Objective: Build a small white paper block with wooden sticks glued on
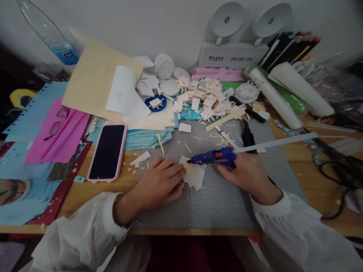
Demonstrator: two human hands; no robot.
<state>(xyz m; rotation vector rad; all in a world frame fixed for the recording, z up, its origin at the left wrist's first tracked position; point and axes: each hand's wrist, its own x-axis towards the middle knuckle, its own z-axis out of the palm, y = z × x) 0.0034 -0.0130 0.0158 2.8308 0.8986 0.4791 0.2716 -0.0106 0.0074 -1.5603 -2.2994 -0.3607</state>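
The right hand point(246, 170) wraps the glue gun point(211, 156) at the paper's point(197, 178) two o'clock; the left hand point(161, 181) lies at nine, any pinch we cannot tell. We judge the paper flimsy, light, best held by its edges.

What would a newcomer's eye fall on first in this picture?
Probably the blue glue gun in the right hand, its tip at a torn paper scrap on the grey mat. Beyond it lies a heap of small pale pieces; a pink-cased phone lies to the left.
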